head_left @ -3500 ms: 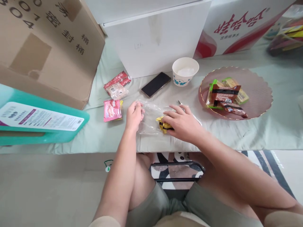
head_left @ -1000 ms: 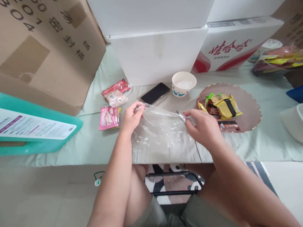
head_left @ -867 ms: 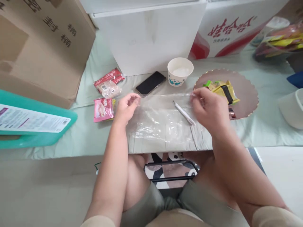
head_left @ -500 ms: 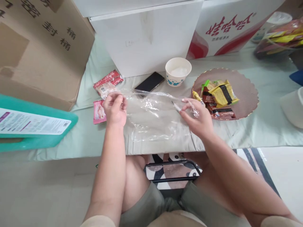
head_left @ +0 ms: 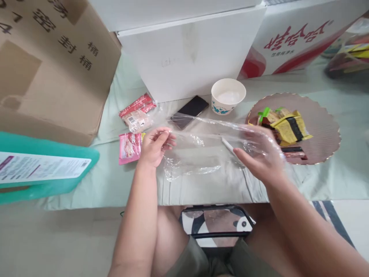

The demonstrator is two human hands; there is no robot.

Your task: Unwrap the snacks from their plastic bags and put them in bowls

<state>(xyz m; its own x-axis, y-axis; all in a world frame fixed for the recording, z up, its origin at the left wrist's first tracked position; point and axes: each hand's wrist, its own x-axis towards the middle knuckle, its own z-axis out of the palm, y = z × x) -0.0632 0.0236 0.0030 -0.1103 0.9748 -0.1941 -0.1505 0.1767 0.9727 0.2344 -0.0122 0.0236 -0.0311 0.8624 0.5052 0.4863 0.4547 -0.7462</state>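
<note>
A clear plastic bag is stretched between my two hands above the cloth. My left hand pinches its left edge between thumb and fingers. On the other side, my right hand has its thumb apart from its fingers, with the film draped around it; the fingers are smeared by motion. Close to the right thumb is a slim white pen-like stick; whether it touches the hand I cannot tell. Left of my left hand lie a pink snack packet and red packets with a clear-wrapped one.
Behind the bag are a black phone and a paper cup. A scalloped plate holds several wrapped snacks on the right. White cartons line the back; a cardboard box and a teal container stand left.
My right hand has moved right and opened, pulling the bag wider, and the film now wraps around it. My left hand keeps its pinch. The whole view has shifted slightly.
</note>
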